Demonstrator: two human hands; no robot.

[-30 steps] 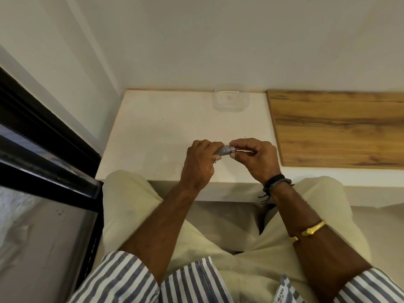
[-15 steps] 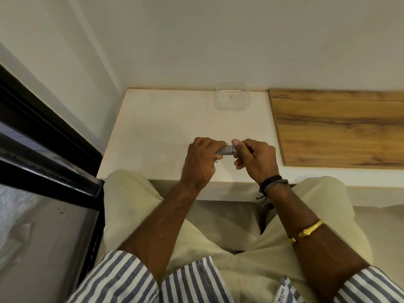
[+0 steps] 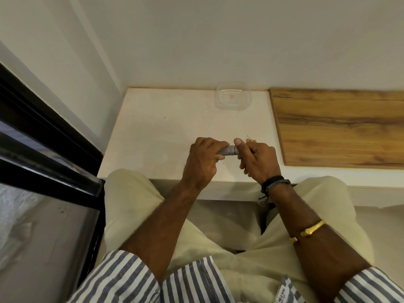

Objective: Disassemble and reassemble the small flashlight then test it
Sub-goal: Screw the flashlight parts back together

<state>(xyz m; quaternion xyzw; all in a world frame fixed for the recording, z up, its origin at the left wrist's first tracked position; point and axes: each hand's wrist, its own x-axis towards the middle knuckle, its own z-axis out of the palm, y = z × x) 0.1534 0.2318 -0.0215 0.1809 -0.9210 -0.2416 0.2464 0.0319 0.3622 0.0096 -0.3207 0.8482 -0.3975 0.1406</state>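
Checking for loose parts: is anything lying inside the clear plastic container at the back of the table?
No, the clear plastic container looks empty, its bare bottom showing through.

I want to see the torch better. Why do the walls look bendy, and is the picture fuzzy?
Head view: the wide-angle lens bows the white wall edges and the black window frame; soft even light, no glare; the small grey metal flashlight is slightly soft and mostly hidden between the left hand and right hand.
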